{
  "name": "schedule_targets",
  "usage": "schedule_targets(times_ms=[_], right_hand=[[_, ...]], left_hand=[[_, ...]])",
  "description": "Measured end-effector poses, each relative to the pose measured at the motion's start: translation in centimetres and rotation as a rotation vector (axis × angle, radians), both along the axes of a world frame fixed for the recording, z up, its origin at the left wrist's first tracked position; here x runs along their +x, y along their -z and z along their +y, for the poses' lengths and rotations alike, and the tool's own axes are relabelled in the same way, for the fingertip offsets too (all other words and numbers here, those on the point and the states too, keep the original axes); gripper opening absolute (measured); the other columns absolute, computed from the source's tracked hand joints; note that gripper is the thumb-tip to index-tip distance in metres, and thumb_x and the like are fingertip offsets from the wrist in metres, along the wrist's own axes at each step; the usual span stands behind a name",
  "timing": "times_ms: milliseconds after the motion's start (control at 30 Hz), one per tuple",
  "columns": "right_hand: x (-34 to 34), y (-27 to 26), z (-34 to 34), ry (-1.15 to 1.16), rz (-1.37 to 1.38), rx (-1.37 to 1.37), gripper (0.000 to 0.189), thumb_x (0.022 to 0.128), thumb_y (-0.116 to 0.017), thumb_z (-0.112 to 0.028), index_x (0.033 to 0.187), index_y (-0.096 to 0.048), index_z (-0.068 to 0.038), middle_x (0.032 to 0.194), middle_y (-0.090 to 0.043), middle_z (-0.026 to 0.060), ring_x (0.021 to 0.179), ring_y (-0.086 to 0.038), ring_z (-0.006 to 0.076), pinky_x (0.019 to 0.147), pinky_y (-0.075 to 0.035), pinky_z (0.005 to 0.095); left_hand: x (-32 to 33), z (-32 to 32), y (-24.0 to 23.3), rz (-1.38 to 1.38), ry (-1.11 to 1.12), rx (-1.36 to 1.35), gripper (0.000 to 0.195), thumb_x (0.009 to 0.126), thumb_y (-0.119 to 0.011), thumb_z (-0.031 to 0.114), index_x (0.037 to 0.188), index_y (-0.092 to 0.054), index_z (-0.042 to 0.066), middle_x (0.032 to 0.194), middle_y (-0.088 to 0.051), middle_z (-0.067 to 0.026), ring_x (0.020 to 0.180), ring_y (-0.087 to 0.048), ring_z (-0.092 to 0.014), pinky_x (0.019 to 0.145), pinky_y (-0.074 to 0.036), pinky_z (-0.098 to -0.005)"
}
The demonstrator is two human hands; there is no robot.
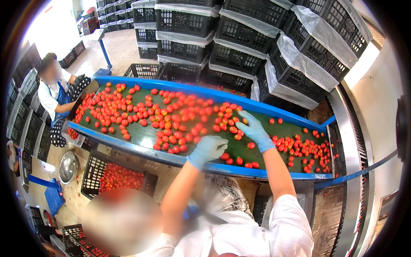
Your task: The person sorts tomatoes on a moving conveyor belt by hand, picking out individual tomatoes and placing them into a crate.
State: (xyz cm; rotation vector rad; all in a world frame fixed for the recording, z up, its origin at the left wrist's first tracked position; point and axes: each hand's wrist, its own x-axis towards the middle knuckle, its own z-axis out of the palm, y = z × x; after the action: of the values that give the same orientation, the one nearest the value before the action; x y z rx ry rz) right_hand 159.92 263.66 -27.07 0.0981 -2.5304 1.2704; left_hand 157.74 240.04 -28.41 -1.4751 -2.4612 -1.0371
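Many red cherry tomatoes (167,124) lie spread over a green conveyor belt (141,136) between blue metal side rails (192,88). My left hand (210,149), in a light-blue glove, is over the near side of the belt with its fingers curled; whether a tomato is inside them I cannot tell. My right hand (253,127), gloved alike, reaches across the belt with fingers spread, beside a group of tomatoes at its fingertips. A denser cluster of tomatoes (301,149) lies to the right of my right hand, towards the belt's right end.
Stacked black plastic crates (244,54) with white liners stand beyond the belt. A co-worker (59,93) is at its far left end. On the near side are a crate of tomatoes (93,173), a metal bowl (68,167) and a blue scale (54,197). A roller track (356,135) runs along the right.
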Motion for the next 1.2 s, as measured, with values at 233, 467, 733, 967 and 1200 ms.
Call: schedule_targets(times_ms=[233, 467, 733, 967, 1200], right_hand=[[10.8, 3.8, 10.7, 0.365, -0.587, 0.441, 0.117, 0.062, -0.078, -0.046, 0.15, -0.01, -0.011, 0.152, -0.011, 0.0296, 0.139, -0.016, 0.0473, 0.112, -0.02, 0.0515], [11.2, 7.8, 12.1, 0.333, -0.702, 0.296, 0.127, 0.058, -0.081, -0.046, 0.151, -0.003, -0.011, 0.152, -0.001, 0.0303, 0.14, -0.001, 0.0495, 0.112, -0.016, 0.0532], [8.0, 2.0, 4.1, -0.188, -0.233, 0.011, 0.08, 0.077, -0.073, -0.028, 0.144, -0.034, -0.01, 0.15, -0.029, 0.0172, 0.141, -0.024, 0.0277, 0.112, -0.025, 0.0359], [11.1, 6.1, 10.6, 0.327, -0.073, 0.18, 0.061, 0.078, -0.07, -0.027, 0.13, -0.05, -0.003, 0.135, -0.048, 0.0214, 0.13, -0.042, 0.0327, 0.108, -0.034, 0.0376], [16.5, 11.5, 19.3, 0.836, -0.659, 0.358, 0.096, 0.072, -0.07, -0.048, 0.149, -0.022, -0.016, 0.155, -0.015, 0.0188, 0.138, -0.022, 0.0438, 0.105, -0.03, 0.0585]], left_hand=[[0.4, 1.3, 0.8, 0.002, -0.027, -0.001, 0.014, 0.08, -0.06, 0.021, 0.087, -0.065, 0.01, 0.078, -0.062, -0.0135, 0.074, -0.061, -0.033, 0.065, -0.049, -0.0409], [0.1, 1.9, 1.1, 0.028, -0.055, -0.017, 0.009, 0.079, -0.059, 0.019, 0.083, -0.062, 0.012, 0.074, -0.06, -0.0134, 0.073, -0.059, -0.034, 0.062, -0.047, -0.0418], [0.5, 2.3, 0.7, 0.076, -0.118, -0.019, 0.011, 0.079, -0.059, 0.017, 0.085, -0.064, 0.011, 0.077, -0.062, -0.0132, 0.073, -0.061, -0.033, 0.062, -0.05, -0.0403], [0.2, 3.3, 2.1, 0.142, -0.19, 0.056, 0.009, 0.079, -0.06, 0.017, 0.083, -0.065, 0.01, 0.069, -0.061, -0.0128, 0.066, -0.062, -0.033, 0.06, -0.05, -0.0411], [-0.7, 3.4, 1.9, 0.252, -0.476, 0.179, 0.008, 0.08, -0.062, 0.016, 0.08, -0.064, 0.008, 0.066, -0.06, -0.0126, 0.062, -0.06, -0.031, 0.057, -0.048, -0.04]])
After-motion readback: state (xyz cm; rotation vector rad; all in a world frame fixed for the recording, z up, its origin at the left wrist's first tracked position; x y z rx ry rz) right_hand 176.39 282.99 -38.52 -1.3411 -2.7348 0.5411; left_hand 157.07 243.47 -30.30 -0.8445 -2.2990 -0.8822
